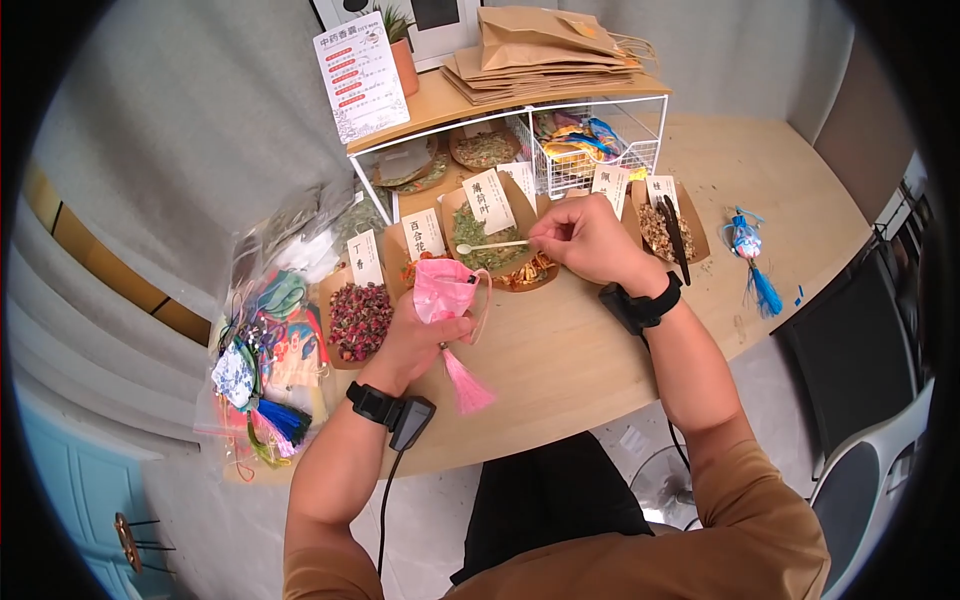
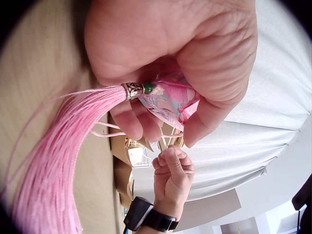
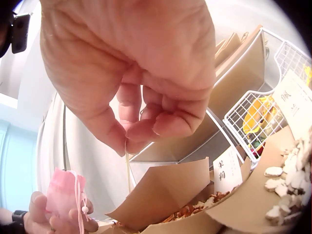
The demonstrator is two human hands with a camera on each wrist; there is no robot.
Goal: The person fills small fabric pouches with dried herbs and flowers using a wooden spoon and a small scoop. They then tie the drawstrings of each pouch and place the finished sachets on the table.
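My left hand (image 1: 402, 345) grips a pink drawstring pouch (image 1: 440, 290), its mouth upward and its cord looped at the side. A long pink tassel (image 2: 68, 141) hangs below the pouch from a silver bead and a green bead. Between thumb and fingertips, my right hand (image 1: 592, 242) pinches the handle end of a small pale spoon (image 1: 492, 246). The spoon's bowl points left, over crushed green leaves (image 1: 468, 228) in a paper tray and above the pouch mouth. In the right wrist view only the spoon's thin handle (image 3: 128, 168) shows below the fingers.
Dried rosebuds (image 1: 360, 318) fill a tray at left, beside a plastic bag of colourful sachets (image 1: 285, 340). Woody chips (image 1: 657, 235) with dark tongs (image 1: 677, 240) and a blue tasselled sachet (image 1: 747, 240) lie right. Behind stands a shelf (image 1: 420, 118) with paper bags (image 1: 545, 60).
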